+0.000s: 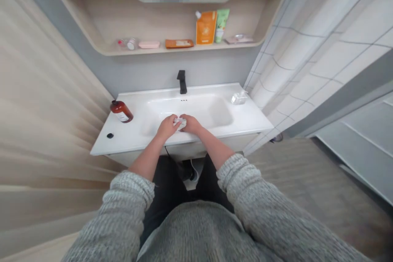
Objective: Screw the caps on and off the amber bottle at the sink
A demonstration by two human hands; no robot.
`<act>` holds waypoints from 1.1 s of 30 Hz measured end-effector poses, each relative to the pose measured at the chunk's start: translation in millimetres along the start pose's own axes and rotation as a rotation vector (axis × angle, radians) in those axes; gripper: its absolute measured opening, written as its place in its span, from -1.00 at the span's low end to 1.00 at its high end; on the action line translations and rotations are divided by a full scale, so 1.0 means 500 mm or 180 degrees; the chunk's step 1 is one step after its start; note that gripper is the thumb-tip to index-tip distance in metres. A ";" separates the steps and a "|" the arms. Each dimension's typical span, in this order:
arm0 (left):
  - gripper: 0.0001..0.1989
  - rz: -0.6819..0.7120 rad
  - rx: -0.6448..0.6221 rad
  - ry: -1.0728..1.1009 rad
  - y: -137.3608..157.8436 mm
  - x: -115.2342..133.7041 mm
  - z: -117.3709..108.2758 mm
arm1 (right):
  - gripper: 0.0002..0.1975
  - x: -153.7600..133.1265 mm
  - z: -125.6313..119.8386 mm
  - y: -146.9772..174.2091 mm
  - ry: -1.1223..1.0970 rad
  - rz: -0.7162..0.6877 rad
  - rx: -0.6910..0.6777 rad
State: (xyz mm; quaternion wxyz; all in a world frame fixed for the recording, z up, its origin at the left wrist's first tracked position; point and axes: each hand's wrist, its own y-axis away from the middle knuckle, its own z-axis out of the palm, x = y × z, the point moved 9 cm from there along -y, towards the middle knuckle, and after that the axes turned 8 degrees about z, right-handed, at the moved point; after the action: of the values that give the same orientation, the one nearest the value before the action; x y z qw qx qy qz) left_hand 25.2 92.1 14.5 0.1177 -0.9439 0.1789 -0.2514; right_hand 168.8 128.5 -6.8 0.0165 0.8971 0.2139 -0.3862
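Above the front edge of the white sink, both hands meet around a small clear-and-white object. Fingers cover much of it, so its kind is hard to make out. My left hand grips it from the left, fingers curled. From the other side my right hand closes on it too, its fingertips partly hidden. A brown bottle with a white label is on the counter to the left. Nearer the front lies a small black round piece. At the right stands a clear pump bottle.
A black faucet rises behind the basin. Over it, a wall shelf holds an orange pouch, a green tube, a pink case and other small items. A curtain hangs at the left.
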 end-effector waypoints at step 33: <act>-0.50 -0.0109 0.0747 -0.0091 0.009 -0.025 -0.034 | -0.24 0.051 -0.078 0.015 -0.0514 0.0843 0.0874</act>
State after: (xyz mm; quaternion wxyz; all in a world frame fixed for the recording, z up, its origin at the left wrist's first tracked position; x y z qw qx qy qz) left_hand 5.1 90.8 22.1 0.2257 -0.9300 0.1305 -0.2591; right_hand 213.9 138.8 1.7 -0.0382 0.8774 0.0375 -0.4768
